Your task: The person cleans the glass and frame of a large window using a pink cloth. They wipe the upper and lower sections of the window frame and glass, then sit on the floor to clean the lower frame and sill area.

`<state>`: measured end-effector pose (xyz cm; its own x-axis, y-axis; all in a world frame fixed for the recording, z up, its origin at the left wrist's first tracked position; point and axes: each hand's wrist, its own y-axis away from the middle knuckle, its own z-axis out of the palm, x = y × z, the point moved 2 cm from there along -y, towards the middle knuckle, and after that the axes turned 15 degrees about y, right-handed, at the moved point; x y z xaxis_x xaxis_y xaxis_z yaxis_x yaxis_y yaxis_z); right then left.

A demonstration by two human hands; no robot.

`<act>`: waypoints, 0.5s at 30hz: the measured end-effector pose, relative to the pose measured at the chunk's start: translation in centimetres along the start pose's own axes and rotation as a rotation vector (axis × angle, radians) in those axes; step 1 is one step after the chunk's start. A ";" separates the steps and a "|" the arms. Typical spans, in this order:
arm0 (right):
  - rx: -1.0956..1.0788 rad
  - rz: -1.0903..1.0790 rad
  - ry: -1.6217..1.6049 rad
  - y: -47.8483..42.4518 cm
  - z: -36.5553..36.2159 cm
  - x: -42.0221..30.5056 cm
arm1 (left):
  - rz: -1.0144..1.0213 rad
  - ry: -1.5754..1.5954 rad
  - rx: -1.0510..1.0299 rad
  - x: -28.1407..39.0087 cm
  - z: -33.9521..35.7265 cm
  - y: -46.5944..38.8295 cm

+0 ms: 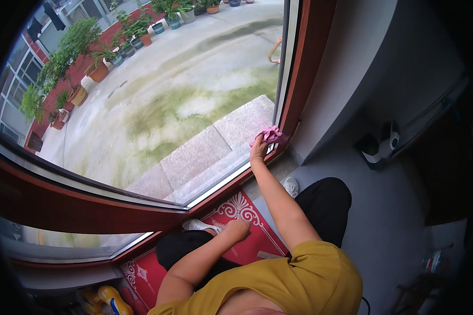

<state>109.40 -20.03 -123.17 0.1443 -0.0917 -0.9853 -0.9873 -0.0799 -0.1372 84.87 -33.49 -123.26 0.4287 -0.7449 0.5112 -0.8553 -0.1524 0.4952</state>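
Note:
My right hand point(259, 151) presses a crumpled pink cloth point(272, 136) against the lower right corner of a large glass pane point(205, 130), close to the reddish-brown frame point(295, 90). That arm is stretched out. My left hand point(239, 230) is curled into a fist over a red doormat point(256, 232) with white scroll patterns. It appears to hold nothing, though its fingertips are hidden. My knees are bent, with one white shoe point(199, 226) on the mat and the other point(291, 186) near the sill.
Beyond the glass are stone steps point(197, 155), a concrete yard with green patches, and several potted plants point(98, 71). A second framed pane point(75, 244) stands at left. Yellow inflated-looking items point(116, 301) lie lower left. A dark-and-white object point(378, 147) and a plastic bottle point(433, 262) are at right.

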 end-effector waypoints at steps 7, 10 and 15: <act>-0.162 -0.259 -0.406 -0.2 -0.6 -13.9 | 0.010 0.011 0.043 -0.1 -0.6 -0.4; -0.135 -0.967 -0.114 0.2 -3.4 -22.2 | -0.060 0.062 0.042 -0.3 -2.6 0.6; 0.058 -0.661 -0.146 -1.3 0.7 -10.3 | -0.125 -0.017 0.431 -0.5 -8.5 9.0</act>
<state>109.11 -18.26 -112.89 0.7126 0.0937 -0.6952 -0.6969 -0.0192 -0.7169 79.45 -29.00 -113.12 0.5351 -0.7135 0.4523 -0.8417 -0.4961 0.2131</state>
